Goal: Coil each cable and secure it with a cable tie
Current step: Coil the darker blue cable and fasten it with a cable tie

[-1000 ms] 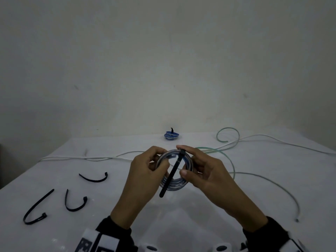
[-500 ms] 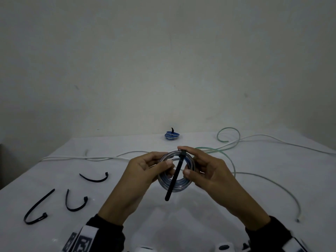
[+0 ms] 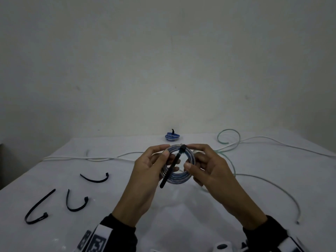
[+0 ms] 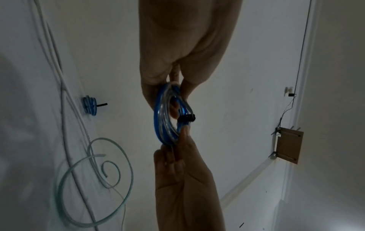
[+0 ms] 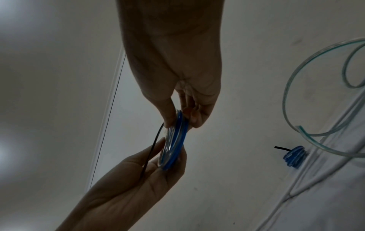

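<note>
A blue and clear cable coil point(image 3: 179, 179) is held upright above the white table point(image 3: 181, 215) between both hands. A black cable tie point(image 3: 172, 166) is looped round its top, and the long tail slants down to the left across the ring. My left hand point(image 3: 160, 155) pinches the coil's left side, thumb close to the tie's tail. My right hand point(image 3: 198, 159) pinches the right side, forefinger by the tie's head. The left wrist view shows the coil point(image 4: 168, 115) edge-on with the tie head point(image 4: 187, 119). The right wrist view shows the coil point(image 5: 173, 140) and the tail point(image 5: 152, 150) passing my left thumb.
A tied blue coil point(image 3: 172, 137) lies at the table's back. Three loose black ties point(image 3: 96, 179) point(image 3: 76, 202) point(image 3: 36, 210) lie at the left. White cable point(image 3: 91, 158) runs across the middle, and a greenish clear cable point(image 3: 229, 137) curls at the right.
My left hand has shifted its hold, its thumb moving in from the coil's left rim toward the tie's tail. The coil and my right hand have stayed almost in place.
</note>
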